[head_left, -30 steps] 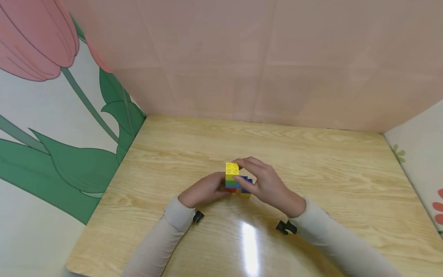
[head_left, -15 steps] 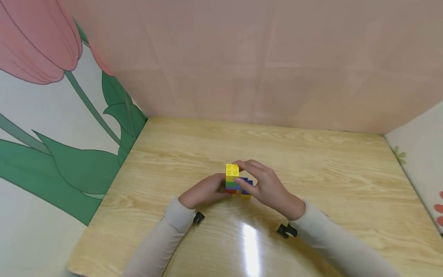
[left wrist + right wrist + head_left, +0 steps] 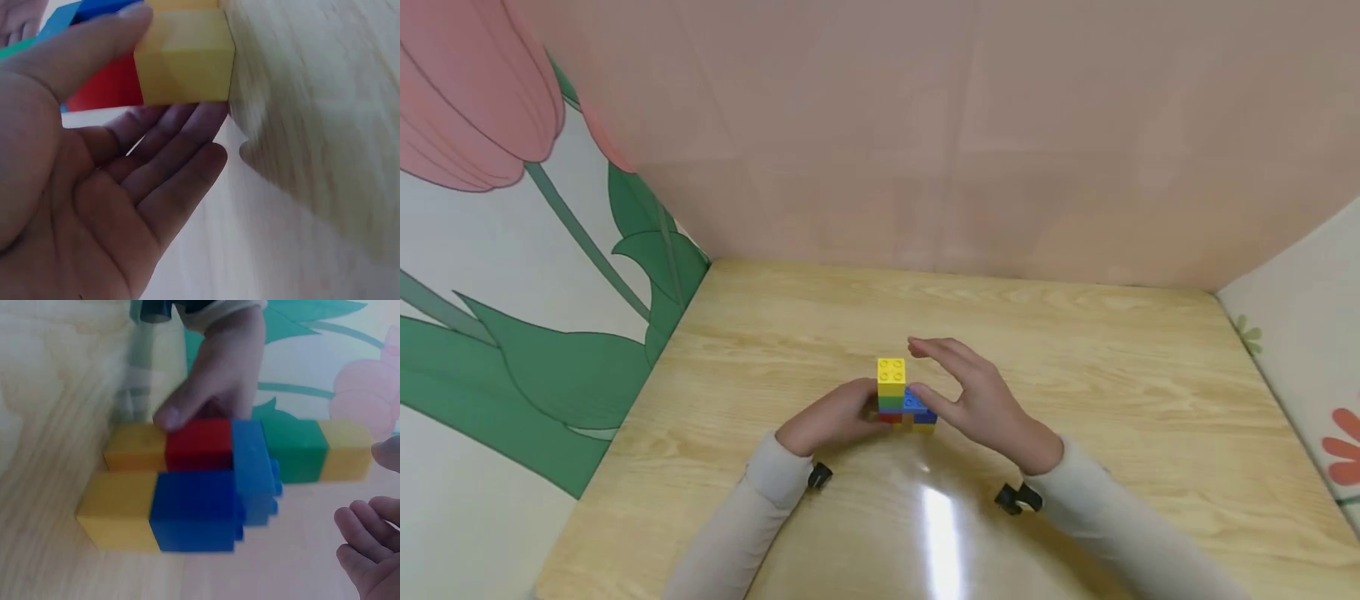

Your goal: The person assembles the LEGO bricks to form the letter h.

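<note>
A toy-brick structure stands upright on the table. Its tall column runs from a yellow brick (image 3: 134, 450) through a red brick (image 3: 201, 447), a light blue plate (image 3: 252, 469) and a green brick (image 3: 294, 450) to a yellow brick on top (image 3: 891, 373). Beside it, a shorter leg has a dark blue brick (image 3: 194, 512) on a yellow brick (image 3: 119, 506), under the plate's other end. My left hand (image 3: 833, 415) holds the column low down, thumb near the red and lower yellow bricks, fingers on the far side. My right hand (image 3: 983, 406) hovers just right of the top, fingers parted, holding nothing.
The wooden table (image 3: 1075, 350) extends around both hands. A pinkish wall (image 3: 962, 150) borders its back, and a panel with painted tulips (image 3: 580, 217) rises along the left side. Another pale panel (image 3: 1300, 317) stands at the right.
My right hand has let go of the upper yellow brick, its fingers and thumb spreading away from it. The left hand keeps its place on the column. The head view has shifted slightly.
</note>
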A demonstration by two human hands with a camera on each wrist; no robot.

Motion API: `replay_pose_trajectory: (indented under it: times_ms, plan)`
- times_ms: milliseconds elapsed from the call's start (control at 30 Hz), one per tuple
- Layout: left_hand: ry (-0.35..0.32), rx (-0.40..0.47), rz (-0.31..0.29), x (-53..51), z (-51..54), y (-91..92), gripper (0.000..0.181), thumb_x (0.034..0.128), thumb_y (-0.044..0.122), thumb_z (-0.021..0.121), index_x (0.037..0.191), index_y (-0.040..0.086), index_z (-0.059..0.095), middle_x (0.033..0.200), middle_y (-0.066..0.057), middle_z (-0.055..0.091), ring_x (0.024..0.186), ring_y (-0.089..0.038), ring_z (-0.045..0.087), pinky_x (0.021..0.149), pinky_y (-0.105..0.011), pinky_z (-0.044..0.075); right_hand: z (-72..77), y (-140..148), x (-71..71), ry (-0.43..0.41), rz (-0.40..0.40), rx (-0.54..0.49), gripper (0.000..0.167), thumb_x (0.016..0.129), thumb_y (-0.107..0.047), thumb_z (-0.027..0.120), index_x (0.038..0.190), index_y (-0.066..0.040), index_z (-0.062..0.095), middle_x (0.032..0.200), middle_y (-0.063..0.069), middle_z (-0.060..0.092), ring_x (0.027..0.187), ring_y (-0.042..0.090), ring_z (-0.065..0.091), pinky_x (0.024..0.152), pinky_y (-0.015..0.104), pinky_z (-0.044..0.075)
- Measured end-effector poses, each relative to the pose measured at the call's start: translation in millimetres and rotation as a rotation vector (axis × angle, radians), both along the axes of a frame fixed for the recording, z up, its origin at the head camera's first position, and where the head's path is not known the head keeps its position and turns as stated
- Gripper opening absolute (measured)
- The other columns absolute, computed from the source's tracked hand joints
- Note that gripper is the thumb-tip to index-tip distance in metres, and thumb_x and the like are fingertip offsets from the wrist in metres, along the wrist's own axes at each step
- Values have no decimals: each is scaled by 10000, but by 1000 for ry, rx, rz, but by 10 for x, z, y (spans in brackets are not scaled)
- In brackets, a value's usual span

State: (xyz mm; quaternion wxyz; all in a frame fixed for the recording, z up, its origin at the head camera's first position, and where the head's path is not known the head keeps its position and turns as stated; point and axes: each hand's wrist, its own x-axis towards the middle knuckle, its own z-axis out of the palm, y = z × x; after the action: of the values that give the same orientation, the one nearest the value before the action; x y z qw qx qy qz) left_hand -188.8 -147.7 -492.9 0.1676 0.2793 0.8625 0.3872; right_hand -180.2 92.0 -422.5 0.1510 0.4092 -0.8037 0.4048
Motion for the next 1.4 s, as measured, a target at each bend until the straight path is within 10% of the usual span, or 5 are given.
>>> replay_pose_trajectory:
  times_ms: [367,767,1400]
  plan:
    - [24,-190,93,95,203,-344,673,881,492,681,1394,97,495,1305,-43,563,1208,-189,524,1012,-377,433,-18,341,48,12,-77,-80,539,861,-60,726,1369,-125,558,1230,32,635,1149,197,580,1022,255,413]
    - [51,-106,148,476,119,-400,669,984,500,505,1537,190,290,1546,-29,327,1411,-214,295,1129,-448,279,-538,417,252,-196,-144,95,608,910,-246,707,1449,-117,457,1408,19,508,1266,207,497,1031,450,419]
    - [135,118,321,591,90,-68,455,969,235,626,1379,60,533,1334,-65,578,1109,-150,627,896,-276,511,-755,405,353,-240,-142,106,468,915,-132,695,1351,-32,558,1270,100,625,1151,245,600,952,435,488]
